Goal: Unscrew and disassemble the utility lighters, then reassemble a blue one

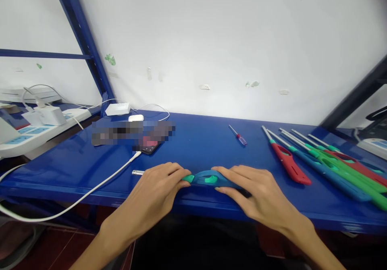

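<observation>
Between my two hands, above the front edge of the blue table, is a blue long-nosed gas lighter point(199, 178) with a green trigger and a green collar. My left hand point(163, 181) is closed around its nozzle end, thumb and fingers pinching near the collar; the metal tip pokes out to the left. My right hand point(254, 187) grips the blue handle, covering most of it. To the right lie several more lighters, among them a red lighter point(292, 165), a blue lighter point(332, 175) and a green lighter point(347, 171), their metal nozzles pointing away from me.
A small screwdriver point(238, 136) with a purple handle lies behind my hands. At left, a phone point(151, 143) has a white cable point(99, 189) running over the table edge. A power strip point(27, 135) with chargers and a blue shelf post point(87, 40) stand further left.
</observation>
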